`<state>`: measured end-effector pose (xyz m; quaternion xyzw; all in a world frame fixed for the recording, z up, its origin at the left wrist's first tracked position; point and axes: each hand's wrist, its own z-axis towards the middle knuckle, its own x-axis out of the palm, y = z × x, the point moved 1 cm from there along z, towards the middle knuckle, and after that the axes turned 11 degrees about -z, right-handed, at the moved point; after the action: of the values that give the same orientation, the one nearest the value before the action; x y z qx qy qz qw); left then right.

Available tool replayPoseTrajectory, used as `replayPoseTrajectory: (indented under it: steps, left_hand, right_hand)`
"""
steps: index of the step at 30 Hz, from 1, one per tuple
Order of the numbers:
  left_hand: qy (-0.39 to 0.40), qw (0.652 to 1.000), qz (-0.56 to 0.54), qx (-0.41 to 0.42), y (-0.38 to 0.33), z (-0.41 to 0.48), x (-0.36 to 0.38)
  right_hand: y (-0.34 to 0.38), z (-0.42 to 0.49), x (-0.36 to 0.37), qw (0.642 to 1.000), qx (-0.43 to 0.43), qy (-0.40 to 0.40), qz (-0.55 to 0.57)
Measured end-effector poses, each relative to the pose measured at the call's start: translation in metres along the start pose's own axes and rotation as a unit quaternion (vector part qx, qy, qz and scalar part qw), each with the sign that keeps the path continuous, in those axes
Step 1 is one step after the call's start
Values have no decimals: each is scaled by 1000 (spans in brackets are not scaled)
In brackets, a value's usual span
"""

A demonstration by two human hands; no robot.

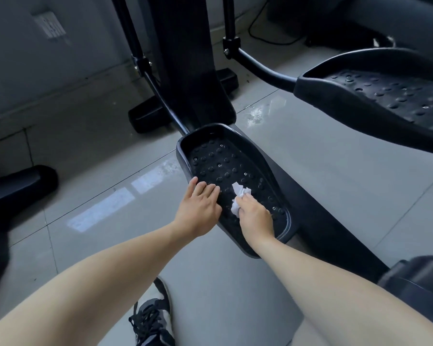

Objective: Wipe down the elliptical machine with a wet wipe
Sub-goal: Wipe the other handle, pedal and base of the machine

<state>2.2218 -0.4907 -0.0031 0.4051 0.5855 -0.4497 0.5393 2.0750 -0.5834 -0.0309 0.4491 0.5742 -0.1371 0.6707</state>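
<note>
Wipe [238,198], white and crumpled, gripped in right hand [255,218] and pressed on studded near pedal [225,158] of elliptical [185,71]. Left hand [198,208] flat on pedal's left rim, fingers relaxed, holding nothing. Hands close, not touching. Wall plate [51,26] marking too blurred to read.

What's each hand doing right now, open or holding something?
Left hand: open, fingers resting on the near pedal edge.
Right hand: closed on the crumpled white wipe, against the pedal tread.
</note>
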Motion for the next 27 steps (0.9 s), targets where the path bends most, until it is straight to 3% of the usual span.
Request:
replayPoseTrajectory:
  steps: [6, 10, 14, 20, 24, 27]
  left_hand:
    - [69, 994, 49, 75, -15, 8, 6]
    - [103, 994, -18, 28, -24, 12, 9]
    - [133, 990, -19, 36, -22, 10, 12]
    - [108, 994, -2, 32, -27, 12, 17]
    - [122, 992, 15, 24, -34, 11, 11]
    - [123, 990, 40, 49, -33, 8, 16]
  right_hand:
    - [5, -11, 7, 991, -108, 77, 7]
    - [-30, -25, 9, 996, -89, 5, -29]
    - [-67, -37, -21, 994, -36, 7, -104]
    - [-52, -36, 0, 996, 49, -78, -15]
    - [-37, -50, 10, 990, -84, -111, -28]
    - [-56, -39, -5, 988, -93, -93, -78]
